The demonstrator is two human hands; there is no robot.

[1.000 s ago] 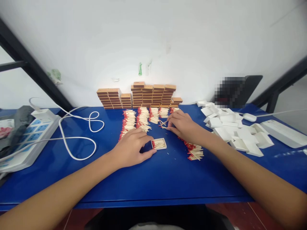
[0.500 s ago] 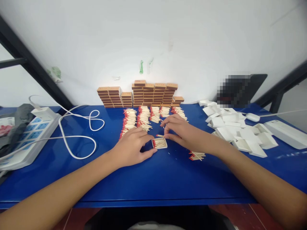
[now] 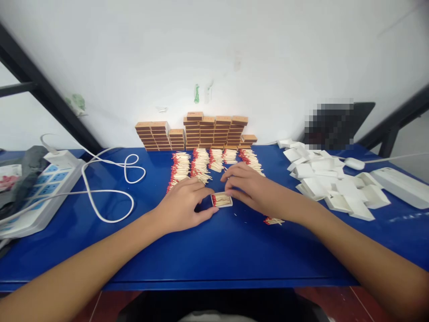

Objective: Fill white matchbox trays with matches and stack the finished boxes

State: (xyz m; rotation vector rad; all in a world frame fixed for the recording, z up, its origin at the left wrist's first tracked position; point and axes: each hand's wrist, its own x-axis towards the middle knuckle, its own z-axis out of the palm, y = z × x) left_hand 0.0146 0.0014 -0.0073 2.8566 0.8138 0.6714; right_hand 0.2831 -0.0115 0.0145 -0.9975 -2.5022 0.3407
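Left hand grips matchbox tray at left end. Right hand hides far-right corner; can't tell its grip.

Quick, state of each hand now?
Left hand: holding the small white rectangular matchbox tray.
Right hand: curled by its right end; grip cannot be told.

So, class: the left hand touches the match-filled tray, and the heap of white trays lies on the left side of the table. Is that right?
Not quite: the left hand touches the match-filled tray, but the head view shows the heap of white trays on the right side of the table, not the left.
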